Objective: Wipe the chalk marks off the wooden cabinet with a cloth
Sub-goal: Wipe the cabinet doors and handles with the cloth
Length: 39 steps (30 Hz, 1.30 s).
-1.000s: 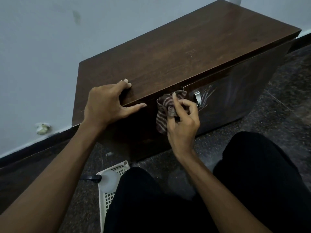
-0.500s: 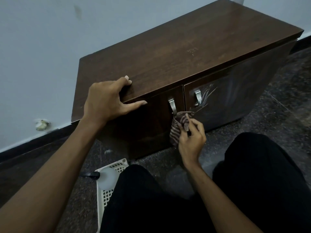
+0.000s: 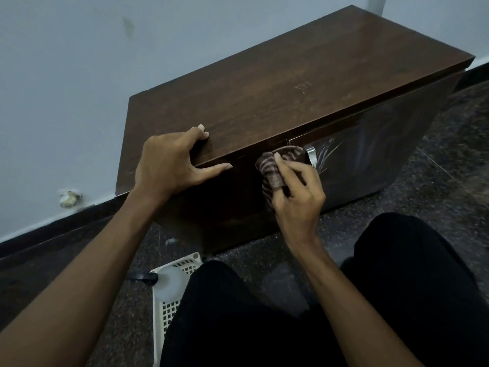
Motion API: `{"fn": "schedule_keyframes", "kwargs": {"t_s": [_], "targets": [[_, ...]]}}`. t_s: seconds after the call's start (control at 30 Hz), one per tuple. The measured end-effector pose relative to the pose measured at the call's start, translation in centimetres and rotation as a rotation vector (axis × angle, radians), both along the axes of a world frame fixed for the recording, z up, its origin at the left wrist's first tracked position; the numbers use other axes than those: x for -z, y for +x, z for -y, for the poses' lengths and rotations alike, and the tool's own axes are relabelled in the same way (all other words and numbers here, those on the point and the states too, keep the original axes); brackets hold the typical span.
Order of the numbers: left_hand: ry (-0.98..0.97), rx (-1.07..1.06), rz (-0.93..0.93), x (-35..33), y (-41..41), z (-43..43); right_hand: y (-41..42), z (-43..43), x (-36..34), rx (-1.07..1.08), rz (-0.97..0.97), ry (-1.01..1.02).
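Note:
A low dark wooden cabinet (image 3: 304, 83) stands against the wall. My right hand (image 3: 297, 197) grips a bunched brown striped cloth (image 3: 275, 168) and holds it against the top of the left door, beside the seam between the doors. White chalk marks (image 3: 326, 152) streak the right door next to its metal handle (image 3: 312, 156). The left door's handle is hidden behind the cloth. My left hand (image 3: 169, 162) rests on the cabinet's front top edge, fingers on the top and thumb stretched along the edge.
A white plastic basket (image 3: 169, 308) with a pale bottle (image 3: 169, 284) in it sits on the speckled floor (image 3: 436, 186) by my left knee. My legs in black trousers (image 3: 397, 300) fill the lower right. A pale wall (image 3: 66, 88) runs behind the cabinet.
My right hand has moved the cloth back up from below the left handle to the top of the left door. My left hand has stayed on the edge.

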<state>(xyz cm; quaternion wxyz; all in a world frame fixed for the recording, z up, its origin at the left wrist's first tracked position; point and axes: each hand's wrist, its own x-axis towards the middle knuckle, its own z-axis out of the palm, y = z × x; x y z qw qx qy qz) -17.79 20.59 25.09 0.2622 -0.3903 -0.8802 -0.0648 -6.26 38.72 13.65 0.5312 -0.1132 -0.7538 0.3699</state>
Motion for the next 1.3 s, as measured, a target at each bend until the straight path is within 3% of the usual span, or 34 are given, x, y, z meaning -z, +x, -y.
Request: {"fn": "schedule_keyframes", "kwargs": {"t_s": [0.3,0.47,0.6,0.73,0.93,1.3], "targets": [[-0.006,-0.007,-0.002,-0.1,0.2,-0.2,1.3,-0.2,3.6,-0.039,0.076,-0.111],[-0.004,-0.002,-0.013,-0.1,0.2,-0.2,1.3,0.0,0.8,-0.045,0.089,-0.263],[-0.007,-0.007,-0.015,-0.1,0.2,-0.2,0.4,-0.3,-2.1,-0.091,0.066,-0.134],[-0.003,-0.012,-0.014,0.0,0.1,-0.1,0.8,-0.8,-1.9,-0.071,0.202,-0.039],[-0.007,-0.018,-0.018,0.0,0.1,-0.2,1.3,-2.5,-1.6,0.022,0.356,-0.209],[-0.009,-0.011,-0.020,0.0,0.1,-0.1,2.2,-1.2,4.3,-0.050,0.487,-0.280]]}}
